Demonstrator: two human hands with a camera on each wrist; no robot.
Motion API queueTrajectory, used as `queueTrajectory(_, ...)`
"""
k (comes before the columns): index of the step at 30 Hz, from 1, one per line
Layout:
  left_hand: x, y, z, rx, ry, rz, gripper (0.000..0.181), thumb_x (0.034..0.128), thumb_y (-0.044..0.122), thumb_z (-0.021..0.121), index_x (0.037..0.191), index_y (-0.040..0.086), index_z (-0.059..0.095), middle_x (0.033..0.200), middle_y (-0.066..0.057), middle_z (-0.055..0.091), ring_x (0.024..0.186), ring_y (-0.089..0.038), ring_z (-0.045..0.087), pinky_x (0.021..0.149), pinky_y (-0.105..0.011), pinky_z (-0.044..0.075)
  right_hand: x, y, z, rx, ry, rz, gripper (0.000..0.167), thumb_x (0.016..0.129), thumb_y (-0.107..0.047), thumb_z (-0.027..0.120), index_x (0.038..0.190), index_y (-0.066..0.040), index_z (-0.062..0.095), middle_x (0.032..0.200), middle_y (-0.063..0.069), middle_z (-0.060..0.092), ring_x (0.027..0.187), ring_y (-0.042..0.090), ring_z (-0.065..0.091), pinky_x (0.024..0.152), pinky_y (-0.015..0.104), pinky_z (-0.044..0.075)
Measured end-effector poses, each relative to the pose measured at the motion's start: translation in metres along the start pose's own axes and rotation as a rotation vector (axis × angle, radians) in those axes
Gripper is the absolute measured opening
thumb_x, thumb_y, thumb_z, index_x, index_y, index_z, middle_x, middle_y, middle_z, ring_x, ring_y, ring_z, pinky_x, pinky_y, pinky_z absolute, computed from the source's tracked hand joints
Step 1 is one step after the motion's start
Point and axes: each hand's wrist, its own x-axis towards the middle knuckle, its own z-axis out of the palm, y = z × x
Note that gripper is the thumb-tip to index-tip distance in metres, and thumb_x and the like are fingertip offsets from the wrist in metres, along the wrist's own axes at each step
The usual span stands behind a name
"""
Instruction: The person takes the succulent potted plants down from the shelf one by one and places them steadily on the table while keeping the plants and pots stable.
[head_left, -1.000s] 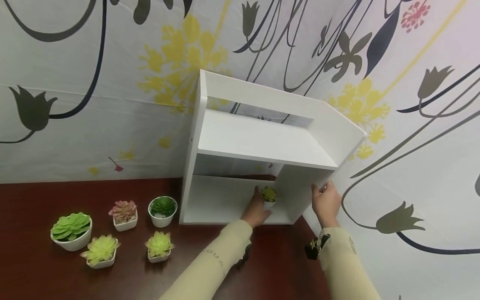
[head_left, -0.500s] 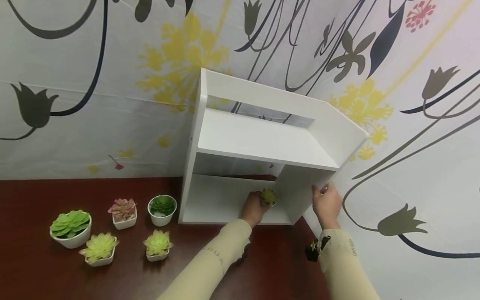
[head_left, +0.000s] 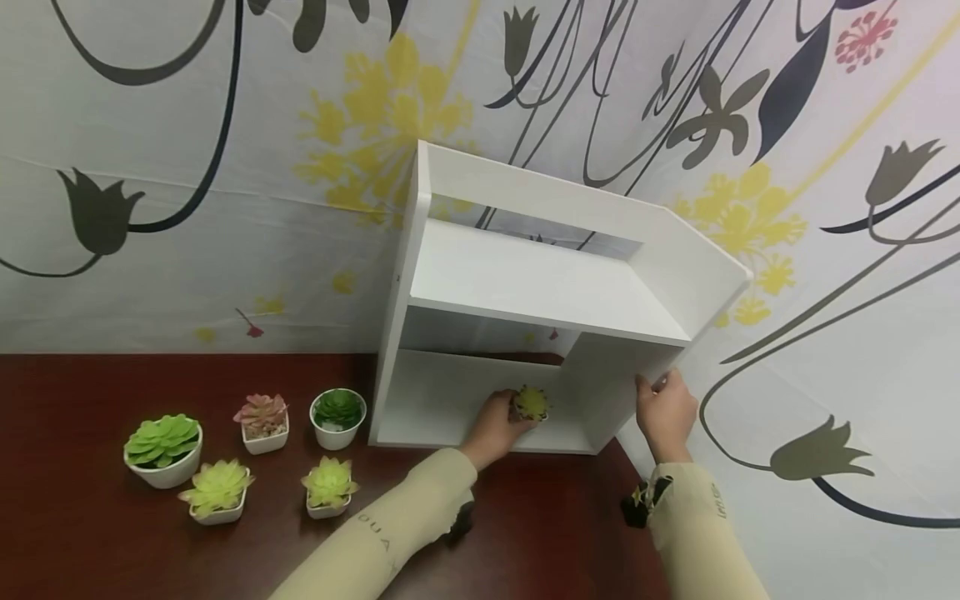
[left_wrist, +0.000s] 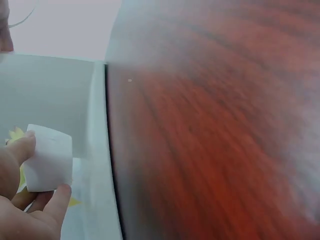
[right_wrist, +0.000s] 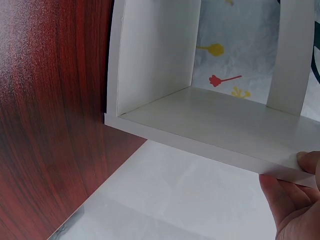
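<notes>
My left hand (head_left: 495, 429) reaches into the lower compartment of a white two-tier shelf (head_left: 525, 279). It pinches a small artificial succulent (head_left: 531, 403) with yellow-green leaves. In the left wrist view the succulent's squarish white pot (left_wrist: 49, 159) sits between thumb and fingers of the left hand (left_wrist: 35, 215). Whether the pot touches the shelf floor, I cannot tell. On the shelf's right side panel, my right hand (head_left: 666, 412) grips the front edge. The right wrist view has its thumb on the panel's inner face (right_wrist: 235, 125) and the fingers of this hand (right_wrist: 295, 205) behind it.
Left of the shelf, on the dark red table (head_left: 67, 533), stand several potted succulents: a large green one (head_left: 162, 446), a pink one (head_left: 262, 421), a dark green one (head_left: 337, 417) and two yellow-green ones, one farther left (head_left: 217, 492), one nearer (head_left: 328, 486). Patterned cloth (head_left: 247, 250) hangs behind.
My left hand, earlier spread beside the succulent, has closed its fingers on the pot and drawn it slightly left and toward me. My right hand stays on the panel; the head view has shifted a little.
</notes>
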Motion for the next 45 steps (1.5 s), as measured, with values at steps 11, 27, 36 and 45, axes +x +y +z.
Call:
queueTrajectory(11, -0.043, 0.007, -0.041, -0.077, -0.051, 0.002, 0.057, 0.0928, 0.019, 0.075, 0.14, -0.003, 0.052, 0.128, -0.02, 0.06, 0.112, -0.031, 0.066, 0.093, -0.037, 0.059, 0.0, 0.003, 0.001, -0.008, -0.01, -0.02, 0.038, 0.1, -0.019, 0.058, 0.124, 0.011, 0.056, 0.115, 0.037, 0.066, 0.102, 0.051, 0.067, 0.081, 0.058, 0.056)
queueTrajectory(27, -0.108, 0.0, -0.096, -0.064, -0.094, -0.021, 0.06, 0.0889, 0.015, 0.078, 0.138, -0.008, 0.052, 0.136, -0.028, 0.055, 0.125, -0.039, 0.057, 0.094, -0.039, 0.059, 0.002, 0.003, -0.002, -0.011, 0.017, -0.056, 0.033, 0.099, -0.018, 0.059, 0.113, 0.011, 0.057, 0.109, 0.038, 0.067, 0.094, 0.052, 0.067, 0.074, 0.058, 0.054)
queueTrajectory(36, -0.133, -0.006, -0.11, 0.107, -0.093, -0.017, 0.058, 0.0911, 0.024, 0.076, 0.138, -0.003, 0.054, 0.133, -0.022, 0.059, 0.114, -0.034, 0.064, 0.091, -0.046, 0.057, 0.004, 0.008, -0.001, -0.02, -0.007, -0.047, 0.032, 0.099, -0.019, 0.058, 0.109, 0.011, 0.056, 0.105, 0.038, 0.067, 0.088, 0.051, 0.066, 0.062, 0.05, 0.052)
queueTrajectory(45, -0.142, -0.013, -0.123, 0.123, -0.087, -0.02, 0.06, 0.0918, 0.027, 0.075, 0.14, -0.001, 0.053, 0.141, -0.024, 0.056, 0.127, -0.04, 0.058, 0.1, -0.053, 0.054, 0.004, 0.008, -0.001, -0.01, -0.02, -0.046, 0.036, 0.1, -0.019, 0.058, 0.115, 0.013, 0.055, 0.11, 0.039, 0.066, 0.092, 0.052, 0.066, 0.065, 0.053, 0.054)
